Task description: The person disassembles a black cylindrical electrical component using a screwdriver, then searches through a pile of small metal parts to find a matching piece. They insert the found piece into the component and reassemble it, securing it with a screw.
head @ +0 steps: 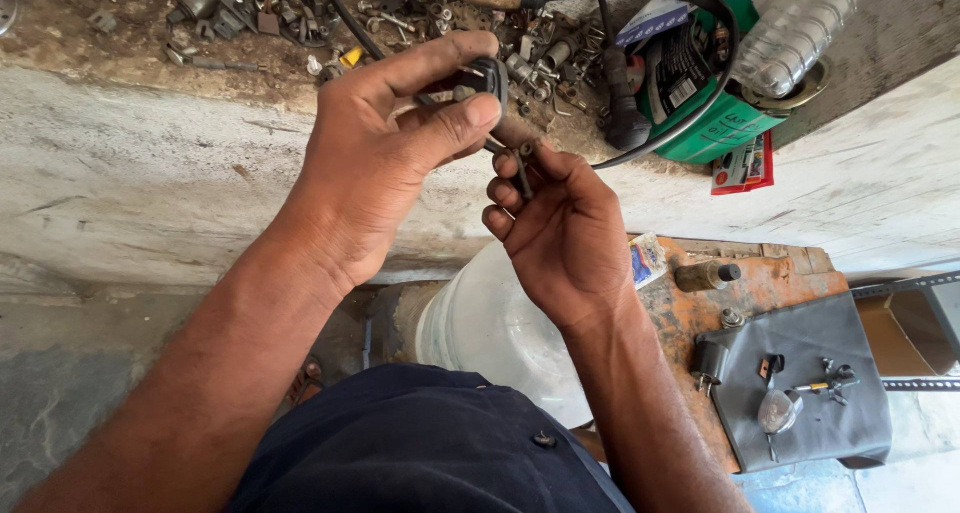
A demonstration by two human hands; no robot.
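Head view: both hands work a small metal part above the counter (pixel 150 183)

Left hand (pixel 385 143) pinches a dark ring-shaped part (pixel 488 73); right hand (pixel 560 228) grips what looks like a bolt (pixel 524 168)

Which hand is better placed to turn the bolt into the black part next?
Probably the right hand: its fingertips already pinch the bolt. The left hand is clamped on the black part, steadying it.

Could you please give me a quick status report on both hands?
Left hand pinching a small dark metal part. Right hand gripping a thin bolt against it. Loose hardware crowds the ledge behind.
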